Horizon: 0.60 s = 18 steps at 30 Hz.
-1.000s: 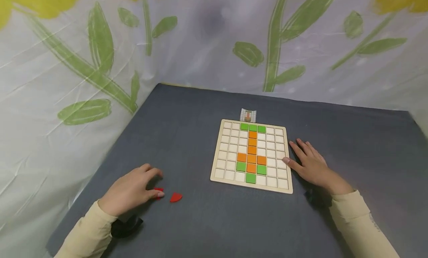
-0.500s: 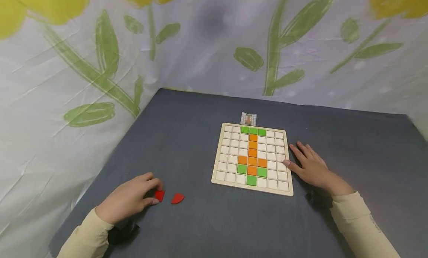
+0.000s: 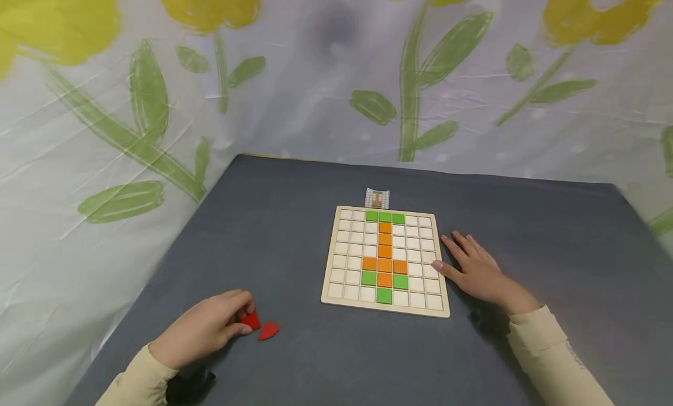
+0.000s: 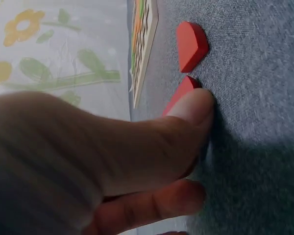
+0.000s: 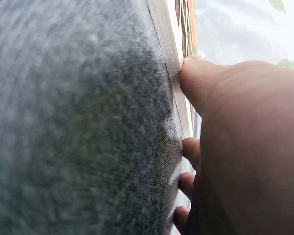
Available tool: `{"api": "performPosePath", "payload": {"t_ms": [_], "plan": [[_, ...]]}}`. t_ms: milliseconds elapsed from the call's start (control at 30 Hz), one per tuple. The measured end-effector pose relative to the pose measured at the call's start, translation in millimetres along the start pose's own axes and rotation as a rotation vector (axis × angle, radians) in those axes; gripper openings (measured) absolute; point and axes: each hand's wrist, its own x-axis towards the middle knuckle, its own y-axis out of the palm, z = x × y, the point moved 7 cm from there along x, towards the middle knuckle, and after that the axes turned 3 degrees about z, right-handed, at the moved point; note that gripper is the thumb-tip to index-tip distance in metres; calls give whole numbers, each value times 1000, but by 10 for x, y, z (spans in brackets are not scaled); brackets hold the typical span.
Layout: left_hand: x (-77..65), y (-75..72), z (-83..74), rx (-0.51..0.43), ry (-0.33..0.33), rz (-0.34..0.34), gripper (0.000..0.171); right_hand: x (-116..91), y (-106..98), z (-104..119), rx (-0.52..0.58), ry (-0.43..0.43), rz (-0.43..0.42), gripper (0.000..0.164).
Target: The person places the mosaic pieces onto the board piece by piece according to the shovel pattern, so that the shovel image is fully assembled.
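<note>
My left hand (image 3: 205, 327) pinches a small flat red piece (image 3: 251, 320) between thumb and fingers, low over the dark cloth. Close beside it lies a second red piece (image 3: 269, 330) with one curved edge, also seen as a rounded red piece (image 4: 191, 46) in the left wrist view. The thumb covers part of the pinched piece there. My right hand (image 3: 478, 271) rests with spread fingers at the right side of a wooden grid board (image 3: 389, 307), its thumb on the rim. Orange tiles (image 3: 385, 251) and green tiles (image 3: 384, 295) form a pattern among white squares.
A small pattern card (image 3: 377, 199) lies against the board's far edge. The dark cloth-covered table (image 3: 294, 231) ends at a hanging sheet (image 3: 315, 102) painted with yellow flowers. A dark wrist-worn object (image 3: 191, 384) sits under the left wrist.
My left fingers have closed on the red piece, and the gap between it and the second red piece has narrowed. The right hand stays at the board; the head view has shifted.
</note>
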Motion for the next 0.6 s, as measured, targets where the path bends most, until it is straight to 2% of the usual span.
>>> {"api": "performPosePath", "payload": {"t_ms": [167,400,600], "plan": [[79,-20,8,-30,51,-26,22,6,7,-10,14,-2,0,77],[197,-113,-12,-35,91,-115,26,17,0,-2,11,-7,-19,76],[513,-170,-124,-101,124,-155,25,11,17,-11,13,0,-36,76]]}}
